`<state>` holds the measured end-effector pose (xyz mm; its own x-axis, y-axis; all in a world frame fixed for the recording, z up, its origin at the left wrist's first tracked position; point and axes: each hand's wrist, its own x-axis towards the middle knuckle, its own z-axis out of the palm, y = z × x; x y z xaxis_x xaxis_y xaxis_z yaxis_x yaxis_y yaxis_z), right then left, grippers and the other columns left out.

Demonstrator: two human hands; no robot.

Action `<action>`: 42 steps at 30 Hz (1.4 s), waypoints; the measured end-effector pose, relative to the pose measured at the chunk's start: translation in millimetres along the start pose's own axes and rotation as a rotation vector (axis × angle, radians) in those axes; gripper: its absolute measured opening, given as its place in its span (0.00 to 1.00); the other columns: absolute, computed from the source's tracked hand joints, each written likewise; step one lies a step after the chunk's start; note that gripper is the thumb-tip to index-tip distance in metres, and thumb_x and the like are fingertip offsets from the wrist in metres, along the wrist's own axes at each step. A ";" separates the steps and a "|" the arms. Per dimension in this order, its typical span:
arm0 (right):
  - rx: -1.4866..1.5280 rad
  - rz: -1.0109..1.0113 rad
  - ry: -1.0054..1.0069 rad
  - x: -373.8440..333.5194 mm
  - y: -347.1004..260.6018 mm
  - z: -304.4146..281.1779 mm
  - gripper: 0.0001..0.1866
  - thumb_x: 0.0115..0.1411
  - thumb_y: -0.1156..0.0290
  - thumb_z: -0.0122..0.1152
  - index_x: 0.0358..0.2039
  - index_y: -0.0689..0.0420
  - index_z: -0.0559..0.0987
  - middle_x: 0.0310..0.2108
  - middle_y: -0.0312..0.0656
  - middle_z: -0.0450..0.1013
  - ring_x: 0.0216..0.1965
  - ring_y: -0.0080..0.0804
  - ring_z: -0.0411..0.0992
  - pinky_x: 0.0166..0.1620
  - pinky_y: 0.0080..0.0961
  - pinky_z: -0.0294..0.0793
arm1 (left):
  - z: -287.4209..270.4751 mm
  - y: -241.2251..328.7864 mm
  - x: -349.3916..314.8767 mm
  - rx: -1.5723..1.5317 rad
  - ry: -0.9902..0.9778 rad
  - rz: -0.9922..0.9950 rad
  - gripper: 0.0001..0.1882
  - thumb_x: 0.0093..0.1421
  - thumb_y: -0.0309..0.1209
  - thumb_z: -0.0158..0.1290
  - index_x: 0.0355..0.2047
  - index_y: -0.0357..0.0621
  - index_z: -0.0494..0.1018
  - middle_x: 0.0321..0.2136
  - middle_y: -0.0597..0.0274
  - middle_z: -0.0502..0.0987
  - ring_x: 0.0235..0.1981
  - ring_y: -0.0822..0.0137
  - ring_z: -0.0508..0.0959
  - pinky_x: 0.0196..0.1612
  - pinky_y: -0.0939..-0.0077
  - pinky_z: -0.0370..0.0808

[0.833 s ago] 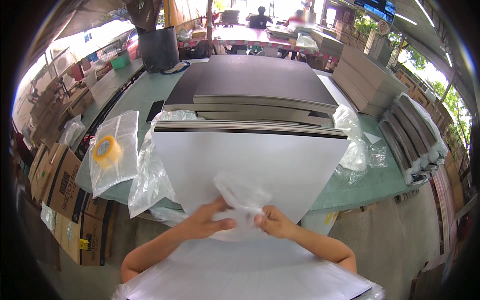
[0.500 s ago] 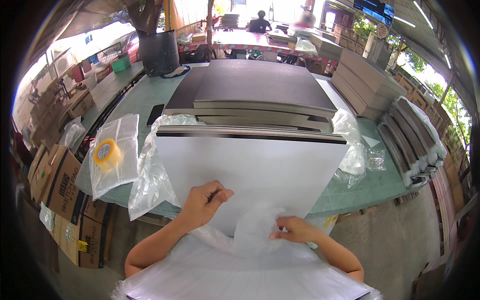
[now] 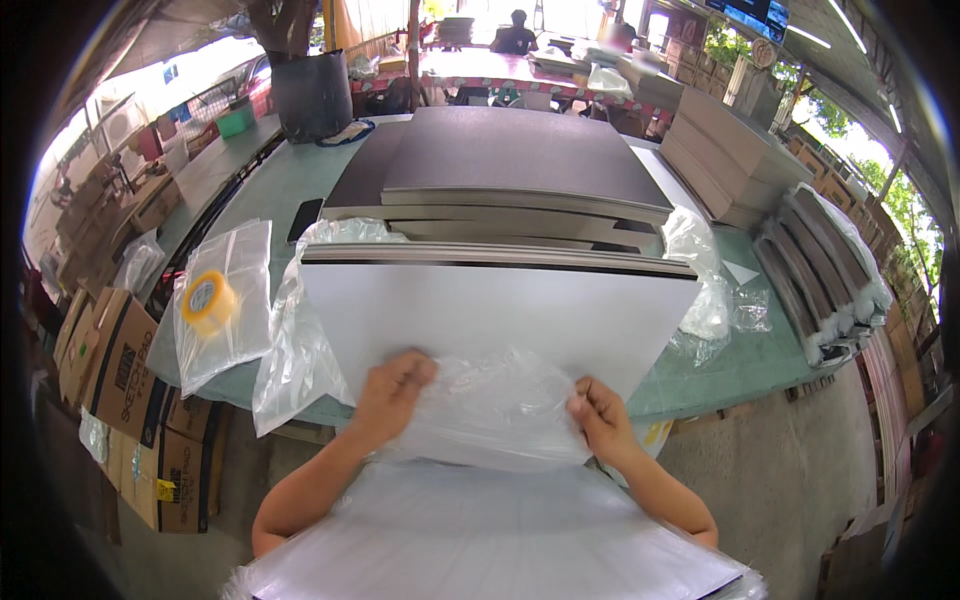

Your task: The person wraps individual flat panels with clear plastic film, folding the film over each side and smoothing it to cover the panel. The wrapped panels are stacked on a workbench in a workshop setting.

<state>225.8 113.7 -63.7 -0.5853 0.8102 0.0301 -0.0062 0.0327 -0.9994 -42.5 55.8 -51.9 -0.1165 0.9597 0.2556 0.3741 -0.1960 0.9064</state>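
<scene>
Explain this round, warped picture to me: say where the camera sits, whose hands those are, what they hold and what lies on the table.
The camera is worn on a person's head and looks down, so the forearms come in from the bottom edge. Its very wide lens bends straight edges near the rim; that is why the picture looks round.

No machine is here, only two bare hands. The left hand and the right hand each grip a side of a thin clear plastic bag, held over a large white board.

Behind it, on the green table, dark boards lie stacked flat. At the left lies a roll of yellow tape on clear plastic bags. Cardboard boxes stand beside the table, and another person sits far at the back.
</scene>
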 end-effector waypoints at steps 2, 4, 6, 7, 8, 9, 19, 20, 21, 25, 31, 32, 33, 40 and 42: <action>0.014 0.118 -0.239 -9.7 4.8 -13.2 0.09 0.53 0.68 0.54 0.31 0.58 0.67 0.18 0.30 0.63 0.17 0.15 0.59 0.20 0.14 0.59 | -13.6 18.2 7.9 0.042 0.058 -0.097 0.13 0.57 0.35 0.45 0.22 0.38 0.66 0.14 0.70 0.61 0.19 0.78 0.59 0.22 0.83 0.59; -0.189 -0.192 -0.058 -4.8 4.7 -5.3 0.10 0.51 0.69 0.57 0.31 0.59 0.69 0.20 0.32 0.66 0.18 0.16 0.61 0.22 0.15 0.61 | -14.6 19.3 5.9 0.103 0.027 -0.067 0.14 0.57 0.36 0.45 0.22 0.38 0.66 0.13 0.70 0.58 0.17 0.79 0.56 0.20 0.83 0.56; -0.311 -0.346 -0.018 1.5 -4.2 -3.1 0.11 0.49 0.69 0.59 0.31 0.60 0.71 0.22 0.33 0.68 0.20 0.19 0.63 0.25 0.16 0.63 | -6.6 20.3 2.3 0.101 0.004 -0.070 0.14 0.56 0.36 0.46 0.22 0.37 0.66 0.12 0.69 0.58 0.17 0.79 0.57 0.19 0.83 0.57; -0.331 -0.350 -0.071 4.3 -16.6 -3.4 0.11 0.48 0.70 0.60 0.31 0.61 0.72 0.23 0.35 0.69 0.21 0.20 0.64 0.27 0.16 0.64 | -4.0 21.0 2.2 0.103 -0.004 -0.065 0.14 0.56 0.36 0.46 0.21 0.37 0.66 0.12 0.69 0.58 0.17 0.78 0.57 0.19 0.83 0.57; -0.350 -0.354 -0.124 5.5 -28.1 -3.1 0.11 0.47 0.70 0.61 0.31 0.61 0.73 0.24 0.36 0.70 0.22 0.21 0.65 0.29 0.17 0.65 | -4.2 20.9 1.7 0.139 -0.006 -0.056 0.13 0.56 0.35 0.47 0.21 0.37 0.66 0.12 0.68 0.59 0.16 0.78 0.57 0.19 0.83 0.57; -0.382 -0.270 -0.139 4.0 -38.3 -1.5 0.10 0.48 0.71 0.60 0.30 0.62 0.74 0.23 0.36 0.70 0.22 0.22 0.65 0.29 0.16 0.66 | -5.5 20.8 0.5 0.176 -0.013 -0.050 0.13 0.55 0.35 0.47 0.21 0.37 0.66 0.12 0.68 0.60 0.16 0.78 0.57 0.20 0.83 0.57; 0.081 0.099 -0.254 9.3 0.1 28.4 0.18 0.49 0.57 0.58 0.16 0.59 0.70 0.14 0.31 0.62 0.18 0.19 0.58 0.23 0.17 0.62 | -1.1 116.2 -10.1 -0.001 -0.321 0.193 0.09 0.47 0.30 0.54 0.20 0.39 0.67 0.17 0.63 0.67 0.18 0.72 0.67 0.22 0.80 0.64; 0.031 0.079 -0.269 13.7 11.9 36.1 0.20 0.49 0.55 0.58 0.15 0.58 0.69 0.14 0.30 0.61 0.18 0.19 0.57 0.23 0.17 0.62 | 10.6 112.7 -14.6 -0.039 -0.430 0.207 0.08 0.46 0.28 0.55 0.20 0.39 0.67 0.17 0.62 0.67 0.17 0.71 0.67 0.22 0.79 0.64; 0.137 0.155 -0.180 15.9 4.4 42.0 0.20 0.49 0.54 0.57 0.16 0.58 0.69 0.14 0.30 0.60 0.17 0.19 0.57 0.22 0.17 0.62 | 17.8 86.0 -20.4 0.028 -0.444 0.173 0.07 0.46 0.28 0.55 0.20 0.39 0.67 0.17 0.63 0.67 0.17 0.72 0.66 0.22 0.79 0.64; 0.288 0.334 0.136 2.8 -56.5 35.1 0.18 0.54 0.57 0.52 0.16 0.57 0.69 0.21 0.34 0.69 0.27 0.21 0.69 0.29 0.18 0.68 | -39.5 5.2 -18.2 0.076 -0.011 0.005 0.07 0.50 0.28 0.50 0.19 0.40 0.66 0.15 0.69 0.65 0.17 0.78 0.65 0.20 0.81 0.63; 0.136 -0.022 -0.221 5.1 -31.7 40.8 0.16 0.53 0.58 0.53 0.19 0.58 0.71 0.16 0.30 0.63 0.17 0.16 0.59 0.22 0.14 0.61 | -51.3 70.3 -6.2 -0.095 0.091 0.145 0.14 0.51 0.37 0.53 0.21 0.39 0.66 0.16 0.70 0.66 0.19 0.81 0.65 0.21 0.87 0.62; 0.166 0.018 -0.269 7.5 -29.3 46.8 0.15 0.52 0.59 0.55 0.19 0.57 0.71 0.17 0.31 0.64 0.19 0.16 0.61 0.23 0.13 0.62 | -36.0 97.2 -2.4 0.201 -0.272 0.132 0.17 0.47 0.41 0.56 0.23 0.38 0.67 0.17 0.65 0.69 0.18 0.76 0.67 0.23 0.84 0.66; 0.198 0.060 -0.338 10.3 -29.4 50.3 0.14 0.51 0.61 0.56 0.18 0.57 0.71 0.17 0.31 0.65 0.20 0.16 0.63 0.24 0.13 0.63 | -8.5 90.3 -6.7 0.103 -0.396 0.211 0.16 0.46 0.39 0.57 0.24 0.38 0.69 0.19 0.62 0.70 0.18 0.71 0.68 0.24 0.80 0.67; 0.466 -0.002 -0.029 -11.7 -46.2 1.6 0.18 0.55 0.57 0.51 0.17 0.58 0.68 0.13 0.29 0.60 0.17 0.17 0.57 0.20 0.18 0.55 | -73.6 21.1 3.8 0.213 0.191 0.005 0.01 0.46 0.22 0.48 0.20 0.37 0.68 0.12 0.65 0.65 0.17 0.74 0.65 0.21 0.78 0.62; 0.213 -0.001 -0.071 -10.9 -56.6 8.0 0.16 0.54 0.61 0.53 0.17 0.59 0.69 0.15 0.31 0.62 0.20 0.19 0.60 0.23 0.19 0.59 | -86.1 48.9 16.6 0.239 0.356 0.347 0.04 0.46 0.23 0.51 0.23 0.39 0.68 0.20 0.62 0.66 0.24 0.71 0.67 0.25 0.77 0.64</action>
<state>226.0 98.4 -7.6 -0.6407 0.7669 0.0372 -0.1737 -0.0976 -0.9800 -105.3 44.8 25.6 -0.2378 0.7117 0.6610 0.6395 -0.3975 0.6581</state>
